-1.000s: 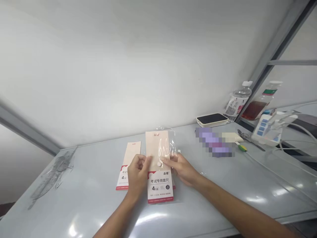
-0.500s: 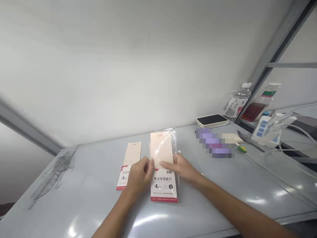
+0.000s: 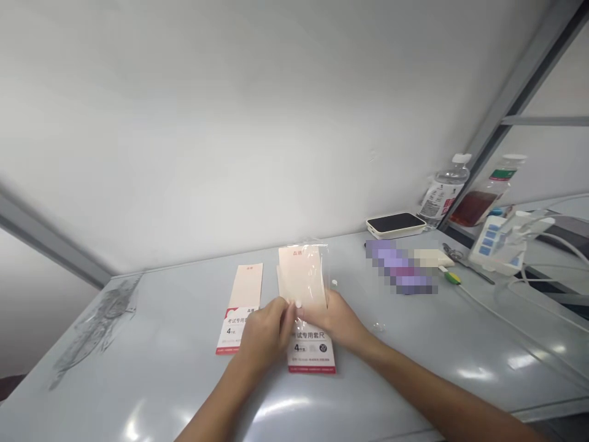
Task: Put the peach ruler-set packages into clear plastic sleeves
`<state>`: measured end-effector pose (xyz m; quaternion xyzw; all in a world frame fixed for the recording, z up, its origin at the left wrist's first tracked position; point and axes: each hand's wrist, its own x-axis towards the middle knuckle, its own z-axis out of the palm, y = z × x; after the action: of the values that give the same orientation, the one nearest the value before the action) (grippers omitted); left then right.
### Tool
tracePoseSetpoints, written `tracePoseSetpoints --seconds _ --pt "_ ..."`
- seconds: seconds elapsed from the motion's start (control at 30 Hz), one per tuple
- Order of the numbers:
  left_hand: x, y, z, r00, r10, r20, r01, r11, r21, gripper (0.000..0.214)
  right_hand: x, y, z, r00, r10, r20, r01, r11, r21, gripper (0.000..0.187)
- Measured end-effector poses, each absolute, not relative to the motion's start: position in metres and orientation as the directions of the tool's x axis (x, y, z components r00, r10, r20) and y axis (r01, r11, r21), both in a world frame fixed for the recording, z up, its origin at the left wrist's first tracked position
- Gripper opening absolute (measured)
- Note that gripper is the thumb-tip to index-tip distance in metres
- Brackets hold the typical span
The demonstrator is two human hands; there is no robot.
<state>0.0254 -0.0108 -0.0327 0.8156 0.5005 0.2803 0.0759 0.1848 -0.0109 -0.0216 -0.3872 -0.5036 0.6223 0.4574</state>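
A flat ruler-set packet point(image 3: 301, 276), cream above with a white and red printed lower part, lies inside a clear plastic sleeve in front of me. My right hand point(image 3: 334, 319) grips its right side, thumb on the front. My left hand point(image 3: 269, 328) is closed, its fingertips pinched at the packet's middle, touching the right thumb. A small white spot shows between the fingertips; I cannot tell what it is. Behind the packet's left edge another pale edge peeks out. A second, similar packet point(image 3: 246, 288) lies flat on the left, partly covered by my left hand.
On the grey table point(image 3: 175, 344) sit a phone point(image 3: 396, 223), a blurred purple item point(image 3: 398, 267), a cable point(image 3: 497, 316) and a power strip point(image 3: 499, 242). Two bottles, one clear point(image 3: 444, 193) and one with dark liquid point(image 3: 483, 196), stand by the metal frame. A plastic scrap point(image 3: 378, 327) lies right.
My left hand has moved right, from the packet's left edge to its middle, meeting the right thumb. The packet's lower end has swung slightly right.
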Motion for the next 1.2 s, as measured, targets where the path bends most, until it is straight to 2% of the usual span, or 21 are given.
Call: tracePoseSetpoints --seconds 0.07,0.2,0.33,0.4,0.53,0.6,0.7,0.77,0.83,0.93,1.03,1.2 --pt "0.026 -0.013 -0.031 0.316 0.882 0.35 0.696 -0.466 0.546 0.024 0.186 -0.01 -0.021 -0.319 0.946 -0.057 -0.263 -0.146 -0.954 0.03" --pt "0.024 -0.014 -0.02 0.134 0.953 0.271 0.444 -0.302 0.844 0.026 0.194 -0.006 -0.019 -0.403 0.908 -0.116 -0.426 -0.298 -0.854 0.033" --pt "0.022 -0.012 -0.009 0.117 0.981 0.157 0.139 -0.173 0.975 0.021 0.202 -0.001 -0.015 -0.465 0.881 -0.09 -0.41 -0.304 -0.86 0.034" --pt "0.022 -0.01 -0.006 0.179 0.978 0.107 0.073 -0.122 0.99 0.021 0.204 0.0 -0.015 -0.483 0.874 -0.059 -0.358 -0.259 -0.897 0.035" --pt "0.023 -0.007 -0.003 0.304 0.952 0.017 0.109 -0.053 0.993 0.027 0.207 0.002 -0.016 -0.526 0.848 -0.07 -0.227 -0.219 -0.949 0.036" --pt "0.023 -0.006 -0.002 0.299 0.954 -0.023 0.138 -0.019 0.99 0.029 0.208 0.003 -0.017 -0.521 0.85 -0.076 -0.196 -0.206 -0.959 0.037" --pt "0.024 -0.005 -0.005 0.176 0.982 -0.064 0.223 0.024 0.974 0.031 0.208 0.004 -0.017 -0.492 0.869 -0.051 -0.203 -0.172 -0.964 0.037" --pt "0.024 -0.006 -0.009 0.047 0.999 -0.017 0.347 0.0 0.938 0.033 0.205 0.003 -0.018 -0.469 0.883 -0.031 -0.199 -0.14 -0.97 0.037" --pt "0.024 -0.007 -0.013 -0.04 0.994 0.099 0.487 -0.067 0.871 0.037 0.2 0.001 -0.021 -0.436 0.9 -0.015 -0.174 -0.1 -0.98 0.035" --pt "0.021 -0.007 -0.015 -0.055 0.971 0.232 0.601 -0.153 0.784 0.041 0.195 -0.001 -0.025 -0.357 0.934 0.005 -0.113 -0.038 -0.993 0.03" --pt "0.02 -0.007 -0.011 -0.002 0.981 0.193 0.535 -0.162 0.829 0.035 0.195 -0.001 -0.027 -0.256 0.966 0.035 -0.051 0.023 -0.998 0.025" --pt "0.027 -0.014 -0.005 0.282 0.955 0.089 0.3 -0.176 0.938 0.025 0.196 -0.001 -0.026 -0.238 0.968 0.08 -0.074 0.064 -0.995 0.024"
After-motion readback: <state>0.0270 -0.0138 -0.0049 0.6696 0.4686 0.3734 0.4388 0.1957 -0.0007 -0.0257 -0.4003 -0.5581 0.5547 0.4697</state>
